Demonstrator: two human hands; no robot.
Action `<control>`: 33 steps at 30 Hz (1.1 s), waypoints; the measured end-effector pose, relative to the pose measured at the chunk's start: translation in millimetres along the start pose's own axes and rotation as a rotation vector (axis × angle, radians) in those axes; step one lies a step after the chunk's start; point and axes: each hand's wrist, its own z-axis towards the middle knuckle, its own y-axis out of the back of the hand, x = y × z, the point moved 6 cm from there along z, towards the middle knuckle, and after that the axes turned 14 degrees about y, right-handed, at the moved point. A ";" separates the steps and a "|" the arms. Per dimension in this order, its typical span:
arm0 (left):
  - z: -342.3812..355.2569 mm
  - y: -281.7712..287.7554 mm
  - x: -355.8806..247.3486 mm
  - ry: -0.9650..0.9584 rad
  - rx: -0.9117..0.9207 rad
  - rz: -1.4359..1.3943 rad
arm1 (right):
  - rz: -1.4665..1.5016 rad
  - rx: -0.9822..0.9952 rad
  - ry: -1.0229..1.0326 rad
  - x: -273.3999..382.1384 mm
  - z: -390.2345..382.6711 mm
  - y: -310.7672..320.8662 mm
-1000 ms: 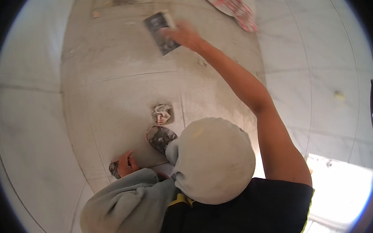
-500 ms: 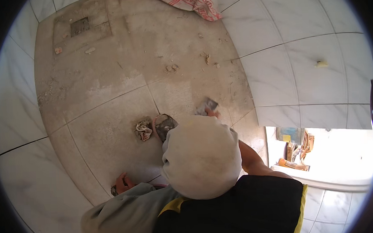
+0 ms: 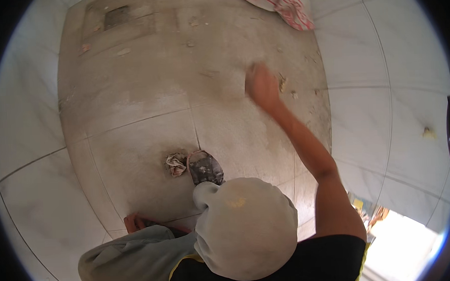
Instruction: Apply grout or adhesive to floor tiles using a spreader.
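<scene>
My right arm is stretched forward over the dusty floor (image 3: 152, 88), away from my body. My right hand (image 3: 263, 88) is blurred but closed around a flat dark piece (image 3: 250, 84), whose kind I cannot make out. Beyond my left trouser leg (image 3: 134, 255) a reddish-brown shape (image 3: 134, 222) shows; whether it is my left hand or my foot I cannot tell. A pale cloth-covered bulge, seemingly my bent knee (image 3: 246, 230), fills the lower middle. Just past it lies a dark mottled thing with a pink rim (image 3: 205, 167), partly hidden. Beside that sits a crumpled rag or paper (image 3: 176, 164).
White marbled tiles line the left wall (image 3: 23, 114) and the right wall (image 3: 354, 59). At the far end lies a white and red sack (image 3: 284, 7). A square dark opening (image 3: 116, 17) marks the far-left floor. Small debris (image 3: 282, 82) is scattered along the right.
My right hand has swung forward from near my knee to the middle of the floor, straightening the arm. The view has shifted, so the floor things sit lower and further right.
</scene>
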 end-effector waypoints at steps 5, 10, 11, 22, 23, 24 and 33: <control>5.7 2.2 -2.8 -0.050 -0.031 0.052 | 0.278 0.216 0.591 128.2 -139.8 -51.0; 5.9 -1.8 -4.2 0.001 0.022 -0.120 | 0.058 0.055 0.408 83.2 -11.3 -88.9; 8.9 -4.9 -2.2 -0.002 0.029 -0.129 | -0.029 0.221 0.120 49.3 27.9 -103.3; 4.2 -8.6 42.1 0.055 0.023 -0.202 | 0.034 0.238 0.275 82.6 11.5 -103.8; 7.7 -6.9 29.0 0.054 0.040 -0.200 | -0.251 0.016 0.142 36.3 33.2 -101.2; 14.0 -3.6 -6.9 0.011 0.013 -0.170 | -0.073 0.232 -0.186 -18.7 62.6 -98.5; 10.7 5.5 -17.8 -0.039 -0.078 -0.073 | 0.050 0.074 0.356 165.6 33.3 -72.4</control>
